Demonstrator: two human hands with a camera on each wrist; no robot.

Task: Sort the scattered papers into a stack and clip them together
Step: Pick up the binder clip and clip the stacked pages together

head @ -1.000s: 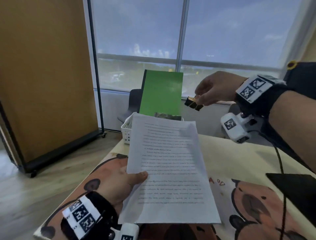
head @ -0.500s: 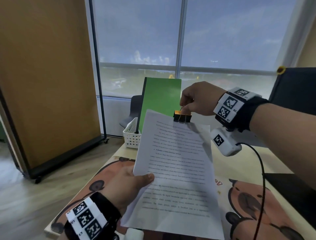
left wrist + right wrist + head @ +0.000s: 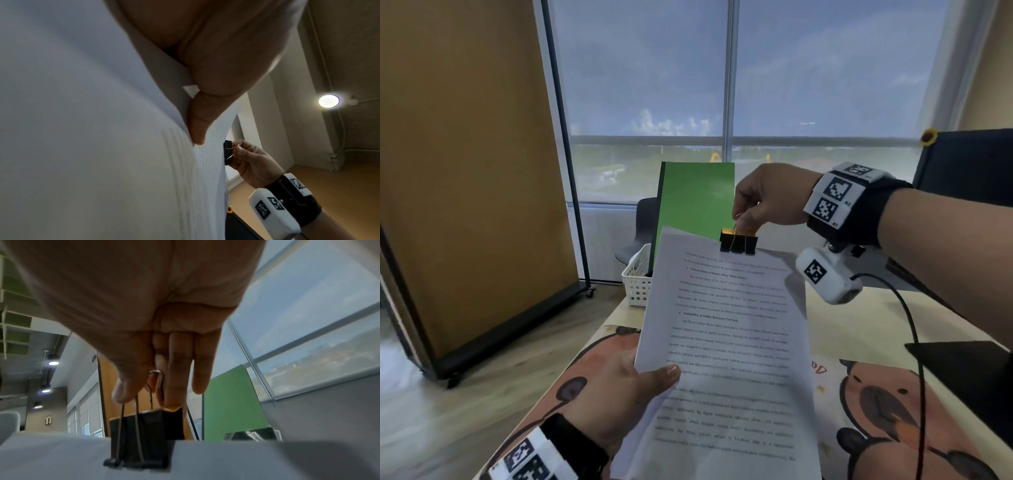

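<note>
White paper stack [image 3: 726, 346] is held above the table [image 3: 859, 329], left hand [image 3: 616, 394] gripping its lower edge. Black binder clip [image 3: 738, 241], a second ago carried clear in the right hand [image 3: 767, 198], now straddles the top edge; fingers pinch its wire handles. Clipping appears nearly complete.
</note>
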